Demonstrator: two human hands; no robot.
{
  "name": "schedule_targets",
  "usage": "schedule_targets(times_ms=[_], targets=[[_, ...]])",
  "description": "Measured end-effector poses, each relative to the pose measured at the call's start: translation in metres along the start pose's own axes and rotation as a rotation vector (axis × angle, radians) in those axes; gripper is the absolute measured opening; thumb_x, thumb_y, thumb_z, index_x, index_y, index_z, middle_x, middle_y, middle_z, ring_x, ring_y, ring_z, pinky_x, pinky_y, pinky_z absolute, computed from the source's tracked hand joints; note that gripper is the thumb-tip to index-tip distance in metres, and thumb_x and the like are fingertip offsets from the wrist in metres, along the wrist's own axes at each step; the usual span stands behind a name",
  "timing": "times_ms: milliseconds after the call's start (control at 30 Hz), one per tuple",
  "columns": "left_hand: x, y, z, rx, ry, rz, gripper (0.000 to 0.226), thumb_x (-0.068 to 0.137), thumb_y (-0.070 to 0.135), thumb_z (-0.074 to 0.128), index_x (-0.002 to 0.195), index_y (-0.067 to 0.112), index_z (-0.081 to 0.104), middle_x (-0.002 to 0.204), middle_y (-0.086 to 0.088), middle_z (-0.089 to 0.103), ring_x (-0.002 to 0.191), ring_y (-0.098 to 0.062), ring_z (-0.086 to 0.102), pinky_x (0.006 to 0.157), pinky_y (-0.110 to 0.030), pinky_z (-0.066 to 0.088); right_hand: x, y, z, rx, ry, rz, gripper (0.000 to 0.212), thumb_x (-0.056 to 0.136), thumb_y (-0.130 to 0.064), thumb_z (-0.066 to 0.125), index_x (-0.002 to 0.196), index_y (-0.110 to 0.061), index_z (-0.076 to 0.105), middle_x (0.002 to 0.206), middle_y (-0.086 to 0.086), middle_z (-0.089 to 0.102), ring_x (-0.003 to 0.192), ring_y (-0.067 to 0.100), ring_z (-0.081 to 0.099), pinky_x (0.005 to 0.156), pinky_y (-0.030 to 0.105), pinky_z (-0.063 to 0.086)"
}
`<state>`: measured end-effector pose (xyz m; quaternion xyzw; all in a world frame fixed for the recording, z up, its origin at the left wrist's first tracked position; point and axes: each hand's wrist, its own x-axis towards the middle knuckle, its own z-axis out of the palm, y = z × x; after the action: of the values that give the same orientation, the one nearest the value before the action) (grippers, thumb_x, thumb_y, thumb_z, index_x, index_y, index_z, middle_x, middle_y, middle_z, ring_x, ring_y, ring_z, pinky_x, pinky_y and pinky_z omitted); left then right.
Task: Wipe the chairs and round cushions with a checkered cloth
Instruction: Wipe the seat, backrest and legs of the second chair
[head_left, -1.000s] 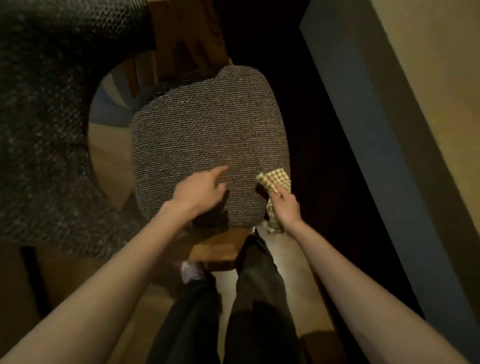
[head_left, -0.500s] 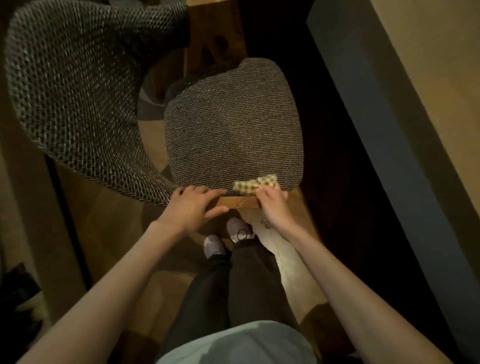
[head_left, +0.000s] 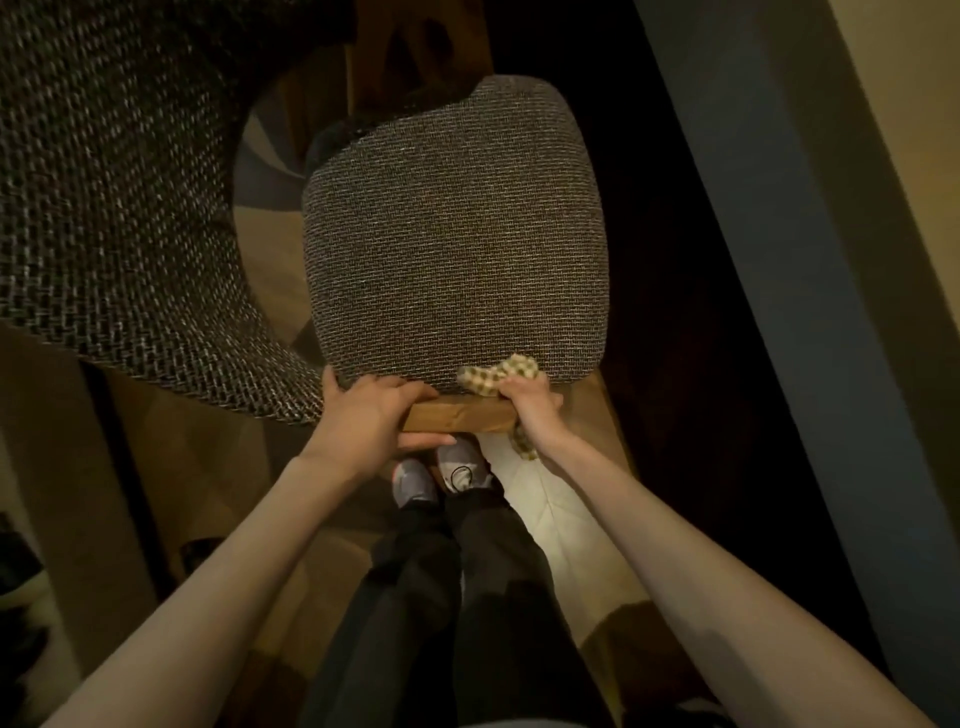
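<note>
A grey woven cushion (head_left: 452, 234) lies on a wooden chair whose front rail (head_left: 460, 415) shows just below it. My left hand (head_left: 363, 415) grips the rail's left end, fingers over the top and thumb underneath. My right hand (head_left: 530, 410) grips the rail's right end and holds the checkered cloth (head_left: 498, 371), bunched against the cushion's near edge. A strip of the cloth hangs below that hand.
A second, larger grey woven cushion (head_left: 119, 208) fills the upper left. A dark blue wall edge (head_left: 769, 260) runs down the right side. My legs and grey shoes (head_left: 441, 478) stand on the wooden floor right below the chair.
Both hands slid from the cushion's top down to the chair's front rail and closed on it. The cloth moved with my right hand to the cushion's near edge.
</note>
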<state>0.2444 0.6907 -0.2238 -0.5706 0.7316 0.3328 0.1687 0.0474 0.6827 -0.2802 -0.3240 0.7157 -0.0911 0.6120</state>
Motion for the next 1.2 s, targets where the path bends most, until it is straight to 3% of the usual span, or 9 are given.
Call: schedule_targets(times_ms=[233, 333, 400, 533, 667, 800, 967, 1100, 1200], targets=[[0.0, 0.001, 0.004, -0.041, 0.066, -0.002, 0.085, 0.059, 0.084, 0.021, 0.121, 0.035, 0.054, 0.119, 0.011, 0.059, 0.117, -0.019, 0.051, 0.106, -0.064, 0.014, -0.02, 0.006, -0.004, 0.028, -0.066, -0.197, 0.026, 0.101, -0.023, 0.039, 0.107, -0.012, 0.062, 0.134, 0.0, 0.036, 0.129, 0.012, 0.02, 0.078, 0.007, 0.015], [0.002, 0.0, 0.005, -0.045, 0.084, -0.009, 0.086, 0.058, 0.083, 0.022, 0.121, 0.035, 0.054, 0.12, 0.011, 0.059, 0.118, -0.018, 0.051, 0.107, -0.062, 0.013, 0.009, 0.006, -0.003, 0.033, 0.003, -0.04, 0.028, 0.099, -0.021, 0.042, 0.121, -0.01, 0.056, 0.137, 0.012, 0.037, 0.133, 0.027, 0.026, 0.106, 0.026, 0.018], [0.002, 0.0, 0.006, -0.036, 0.074, -0.01, 0.082, 0.06, 0.082, 0.028, 0.123, 0.036, 0.052, 0.122, 0.012, 0.057, 0.121, -0.017, 0.049, 0.108, -0.06, 0.012, 0.027, 0.009, -0.004, -0.038, 0.015, 0.05, 0.031, 0.099, -0.023, 0.042, 0.124, -0.01, 0.054, 0.136, 0.011, 0.034, 0.131, 0.029, 0.026, 0.11, 0.036, 0.019], [0.002, -0.001, 0.006, -0.026, 0.07, 0.0, 0.068, 0.072, 0.074, 0.045, 0.129, 0.037, 0.046, 0.128, 0.012, 0.053, 0.127, -0.015, 0.041, 0.111, -0.058, 0.009, 0.038, 0.003, -0.006, -0.246, -0.08, 0.093, 0.021, 0.098, -0.022, 0.042, 0.102, -0.015, 0.062, 0.13, 0.009, 0.032, 0.125, 0.027, 0.029, 0.102, 0.031, 0.02], [-0.008, -0.005, 0.003, 0.052, 0.161, -0.044, 0.09, 0.072, 0.07, 0.046, 0.146, 0.023, 0.029, 0.147, -0.003, 0.036, 0.143, -0.026, 0.018, 0.11, -0.061, -0.001, 0.01, -0.028, -0.012, -0.356, -0.224, -0.053, 0.034, 0.097, -0.022, 0.047, 0.127, -0.005, 0.051, 0.121, 0.004, 0.033, 0.12, 0.023, 0.025, 0.096, 0.027, 0.02], [-0.027, -0.019, -0.004, 0.202, 0.245, -0.134, 0.087, 0.071, 0.059, 0.064, 0.139, 0.009, 0.043, 0.14, -0.014, 0.047, 0.14, -0.034, 0.027, 0.109, -0.061, -0.003, -0.042, -0.062, -0.014, -0.489, -0.392, -0.271, 0.033, 0.101, -0.027, 0.039, 0.106, -0.01, 0.066, 0.112, 0.004, 0.037, 0.106, 0.017, 0.022, 0.096, 0.034, 0.019], [-0.047, -0.033, -0.012, 0.333, 0.256, -0.255, 0.08, 0.071, 0.059, 0.066, 0.132, 0.01, 0.052, 0.136, -0.015, 0.051, 0.137, -0.034, 0.032, 0.109, -0.062, -0.006, -0.067, -0.079, 0.013, -0.772, -0.479, -0.46, 0.037, 0.102, -0.03, 0.03, 0.131, -0.022, 0.053, 0.108, -0.002, 0.029, 0.104, 0.016, 0.022, 0.096, 0.037, 0.022], [-0.053, -0.049, -0.009, 0.359, 0.266, -0.306, 0.077, 0.069, 0.053, 0.072, 0.13, 0.009, 0.054, 0.134, -0.016, 0.053, 0.135, -0.037, 0.035, 0.108, -0.059, -0.013, -0.036, -0.098, 0.052, -0.915, -0.53, -0.337, 0.034, 0.101, -0.031, 0.023, 0.076, -0.03, 0.048, 0.103, 0.01, 0.04, 0.105, 0.025, 0.036, 0.099, 0.041, 0.03], [-0.052, -0.055, -0.005, 0.36, 0.287, -0.279, 0.076, 0.065, 0.048, 0.078, 0.126, 0.009, 0.058, 0.128, -0.015, 0.057, 0.13, -0.037, 0.042, 0.109, -0.059, -0.01, -0.014, -0.102, 0.065, -0.73, -0.634, -0.231, 0.021, 0.102, -0.024, 0.027, 0.094, -0.026, 0.047, 0.094, -0.003, 0.046, 0.086, 0.01, 0.043, 0.078, 0.021, 0.039]])
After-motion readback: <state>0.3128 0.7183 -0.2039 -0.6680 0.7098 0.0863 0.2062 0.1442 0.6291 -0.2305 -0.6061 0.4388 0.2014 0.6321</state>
